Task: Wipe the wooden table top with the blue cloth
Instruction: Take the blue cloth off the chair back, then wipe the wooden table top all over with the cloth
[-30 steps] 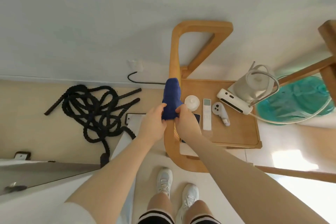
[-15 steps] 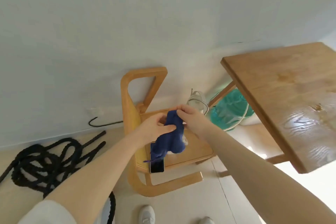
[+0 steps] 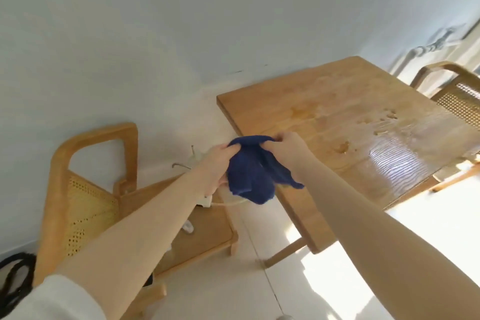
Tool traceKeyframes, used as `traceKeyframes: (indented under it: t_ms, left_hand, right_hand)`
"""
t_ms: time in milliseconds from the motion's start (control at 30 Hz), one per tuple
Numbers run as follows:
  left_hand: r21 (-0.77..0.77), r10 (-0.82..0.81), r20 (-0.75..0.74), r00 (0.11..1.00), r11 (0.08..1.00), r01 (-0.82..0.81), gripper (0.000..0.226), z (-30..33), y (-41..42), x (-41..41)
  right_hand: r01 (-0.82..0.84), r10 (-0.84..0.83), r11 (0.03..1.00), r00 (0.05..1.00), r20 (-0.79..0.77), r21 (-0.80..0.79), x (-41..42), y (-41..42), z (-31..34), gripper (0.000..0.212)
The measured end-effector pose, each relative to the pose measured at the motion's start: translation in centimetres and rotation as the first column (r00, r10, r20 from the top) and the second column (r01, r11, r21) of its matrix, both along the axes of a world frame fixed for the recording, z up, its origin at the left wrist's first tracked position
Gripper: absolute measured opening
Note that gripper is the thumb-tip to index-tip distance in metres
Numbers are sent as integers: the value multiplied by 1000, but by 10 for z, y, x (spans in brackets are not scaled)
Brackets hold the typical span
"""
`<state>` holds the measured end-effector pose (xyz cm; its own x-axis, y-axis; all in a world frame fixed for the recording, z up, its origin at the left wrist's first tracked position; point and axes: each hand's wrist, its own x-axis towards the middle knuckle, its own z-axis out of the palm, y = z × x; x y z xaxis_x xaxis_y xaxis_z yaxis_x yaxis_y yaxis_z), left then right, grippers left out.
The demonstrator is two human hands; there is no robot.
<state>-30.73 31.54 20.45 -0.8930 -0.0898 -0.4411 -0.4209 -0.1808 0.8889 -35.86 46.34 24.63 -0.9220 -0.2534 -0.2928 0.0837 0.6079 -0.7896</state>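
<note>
Both hands pinch cloth (image 3: 253,174) top edge: left hand (image 3: 220,163), right hand (image 3: 288,148). Spread flat, then press onto table (image 3: 324,101) wet spots (image 3: 379,122) at 2 o'clock.

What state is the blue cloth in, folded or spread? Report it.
Neither: blue cloth hangs bunched, pinched by left hand and right hand.

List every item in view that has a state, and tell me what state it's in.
blue cloth: bunched, held in the air, not on the table
left hand: gripping the cloth
right hand: gripping the cloth
wooden table top: wet patches, unwiped
</note>
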Motion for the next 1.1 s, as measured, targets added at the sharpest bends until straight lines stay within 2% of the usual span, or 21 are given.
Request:
traceKeyframes:
  t_ms: [100, 200, 233, 300, 367, 433, 500, 600, 633, 700, 767, 800, 867, 900, 933, 1000, 1067, 1100]
  left_hand:
    - [268, 84, -28, 996, 961, -74, 37, 21, 55, -29]
    - [265, 86, -76, 993, 962, -63, 51, 29, 82, -54]
    - [254, 109, -74, 991, 963, -87, 48, 29, 87, -59]
    - [277, 201, -35, 979, 943, -184, 36, 29, 90, -73]
    - [312, 197, -35, 980, 934, -177, 32, 25, 89, -89]
    - [324, 159, -62, 985, 937, -131, 35, 26, 84, -104]
    - [333, 130, -92, 987, 938, -93, 39, 24, 76, -123]
    - [304, 50, -119, 992, 953, -11, 51, 9, 56, -156]
    - [236, 2, -117, 993, 971, 25, 56, 1, 47, -171]
    - [-68, -118, -48, 992, 991, 114, 58, -16, 29, -194]
    - [-410, -172, 83, 982, 892, 191, 64, -47, 8, -207]
    - [-517, -185, 101, 978, 830, 210, 71, -64, -2, -213]
    - [-655, -207, 130, 970, 716, 241, 84, -92, -20, -228]
    - [-704, -213, 173, 962, 656, 272, 89, -98, -25, -237]
    - [-748, -207, 216, 954, 593, 298, 93, -103, -28, -244]
    - [-806, -188, 271, 944, 492, 329, 108, -112, -24, -254]
    - [-844, -144, 294, 945, 424, 328, 125, -119, -13, -255]
    - [-855, -111, 291, 950, 415, 311, 128, -124, -8, -253]
  right_hand:
    - [-161, 171, 983, 977, -128, 82, -17, 28, -6, 19]
    - [-241, 331, 920, 899, -286, 308, -43, 51, -16, 36]
    - [-276, 364, 913, 885, -291, 300, -50, 57, -20, 43]
    - [-351, 372, 928, 886, -278, 124, -61, 63, -26, 56]
    - [-356, 326, 934, 888, -325, -34, -71, 61, -31, 63]
    - [-341, 287, 937, 877, -386, -79, -86, 57, -34, 65]
    - [-360, 281, 924, 869, -407, -131, -107, 53, -39, 58]
    - [-330, 269, 927, 916, -297, -179, -144, 50, -46, 48]
    - [-305, 261, 933, 939, -223, -191, -159, 44, -51, 48]
    - [-181, 167, 949, 983, -77, -260, -188, 28, -63, 53]
    - [-4, 33, 938, 996, 78, -348, -212, 11, -72, 54]
    - [51, -3, 926, 992, 127, -375, -223, 1, -74, 52]
    - [44, -20, 912, 998, 64, -407, -246, -20, -76, 46]
    - [-41, 14, 927, 997, -75, -372, -258, -29, -77, 46]
    - [-146, 79, 951, 967, -244, -274, -272, -38, -80, 51]
    - [-306, 273, 952, 827, -491, 14, -298, -53, -86, 60]
    - [-414, 503, 864, 689, -522, 286, -310, -64, -98, 65]
    - [-477, 628, 776, 641, -441, 413, -309, -68, -106, 65]
